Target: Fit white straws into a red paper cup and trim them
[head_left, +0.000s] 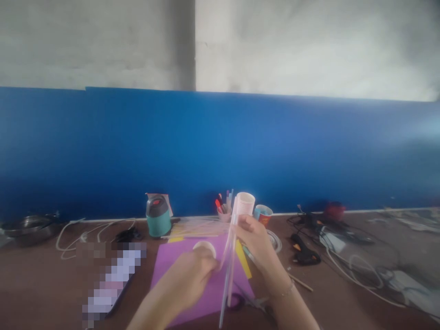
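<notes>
My right hand [252,231] pinches several long, thin, translucent sticks [231,275], which hang down steeply over the purple sheet [165,270]. The fingers of my left hand [195,272] are closed at the lower end of one slanting pale stick [225,253]. Just behind that hand is a white round rim [205,245], perhaps a paper cup; whether the hand touches it I cannot tell. Scissors [252,302] with dark handles lie below the hanging sticks, partly hidden by them and my right forearm.
Behind the sheet lie more translucent sticks [202,228], a pen cup [224,213], stacked paper cups [246,204], a red cup [264,214] and a teal container [158,220]. A glue gun [304,251] and tangled cables [338,270] lie right. Metal bowl [29,229] stands left. A blue partition [206,146] rises behind.
</notes>
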`<state>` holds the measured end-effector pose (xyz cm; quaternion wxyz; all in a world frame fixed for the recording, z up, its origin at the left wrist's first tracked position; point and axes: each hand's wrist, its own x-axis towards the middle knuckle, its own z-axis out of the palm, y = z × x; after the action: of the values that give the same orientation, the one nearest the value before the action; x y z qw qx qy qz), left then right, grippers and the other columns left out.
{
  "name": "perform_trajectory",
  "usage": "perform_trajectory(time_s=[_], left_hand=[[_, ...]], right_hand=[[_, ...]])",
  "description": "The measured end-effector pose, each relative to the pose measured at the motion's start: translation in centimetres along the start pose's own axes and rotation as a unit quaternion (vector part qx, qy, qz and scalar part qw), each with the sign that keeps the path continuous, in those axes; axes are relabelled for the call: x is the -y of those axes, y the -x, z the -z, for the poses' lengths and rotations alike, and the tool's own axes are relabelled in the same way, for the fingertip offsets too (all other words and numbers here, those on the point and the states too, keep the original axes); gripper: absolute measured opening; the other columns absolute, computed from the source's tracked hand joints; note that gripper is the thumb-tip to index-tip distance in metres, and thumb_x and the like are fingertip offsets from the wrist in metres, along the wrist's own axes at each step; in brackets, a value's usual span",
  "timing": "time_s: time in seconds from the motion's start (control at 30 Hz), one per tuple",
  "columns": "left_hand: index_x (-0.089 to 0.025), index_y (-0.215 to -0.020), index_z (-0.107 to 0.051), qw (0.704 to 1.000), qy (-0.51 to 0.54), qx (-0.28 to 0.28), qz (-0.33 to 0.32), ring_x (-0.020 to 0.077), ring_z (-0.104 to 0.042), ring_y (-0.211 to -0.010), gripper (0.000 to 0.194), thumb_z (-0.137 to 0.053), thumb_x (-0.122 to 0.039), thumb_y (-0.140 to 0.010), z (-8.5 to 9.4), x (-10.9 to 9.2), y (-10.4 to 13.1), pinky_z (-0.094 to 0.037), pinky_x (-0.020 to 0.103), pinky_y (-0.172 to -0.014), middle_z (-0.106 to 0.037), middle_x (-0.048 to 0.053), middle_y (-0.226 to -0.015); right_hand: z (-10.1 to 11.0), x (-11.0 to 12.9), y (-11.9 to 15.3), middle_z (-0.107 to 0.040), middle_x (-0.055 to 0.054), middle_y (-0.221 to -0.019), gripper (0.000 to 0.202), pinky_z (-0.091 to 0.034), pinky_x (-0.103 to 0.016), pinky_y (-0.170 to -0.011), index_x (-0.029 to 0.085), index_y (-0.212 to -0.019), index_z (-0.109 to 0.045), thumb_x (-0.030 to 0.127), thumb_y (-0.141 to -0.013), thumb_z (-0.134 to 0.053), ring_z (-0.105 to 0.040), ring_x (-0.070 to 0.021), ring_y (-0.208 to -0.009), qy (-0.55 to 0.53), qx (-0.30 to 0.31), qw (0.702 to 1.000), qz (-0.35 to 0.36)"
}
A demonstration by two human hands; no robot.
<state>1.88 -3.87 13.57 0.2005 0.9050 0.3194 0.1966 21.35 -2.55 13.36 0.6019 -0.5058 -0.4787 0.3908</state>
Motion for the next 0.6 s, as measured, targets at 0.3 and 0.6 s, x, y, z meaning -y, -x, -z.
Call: perform_trajectory(time_s=[0.3, 0.6], left_hand=[[-0.021, -0.087, -0.067, 0.999, -0.025, -0.037, -0.027, 0.0150, -0.057, -0.074, 0.027, -0.040, -0.017, -0.088, -0.12, 0.24, -0.34, -0.041, 0.025, -0.069, -0.063, 0.004, -0.086], [-0.020, -0.080, -0.066, 0.985, -0.066, -0.083, -0.138, 0.0155, -0.057, -0.072, 0.028, -0.040, -0.018, -0.091, 0.29, 0.03, -0.26, -0.041, 0.027, -0.067, -0.064, 0.003, -0.073]], right_hand=[[0.08, -0.25, -0.11, -0.059, 0.000, -0.062, 0.024, -0.037, -0.023, -0.050, 0.016, -0.078, -0.059, 0.032, -0.063, -0.071, -0.050, -0.0113, -0.053, -0.058, -0.022, 0.998, -0.014], [0.33, -0.43, -0.31, -0.057, -0.001, -0.061, 0.023, -0.039, -0.027, -0.053, 0.017, -0.076, -0.061, 0.032, -0.063, -0.071, -0.053, -0.0157, -0.058, -0.100, -0.048, 0.994, -0.021]])
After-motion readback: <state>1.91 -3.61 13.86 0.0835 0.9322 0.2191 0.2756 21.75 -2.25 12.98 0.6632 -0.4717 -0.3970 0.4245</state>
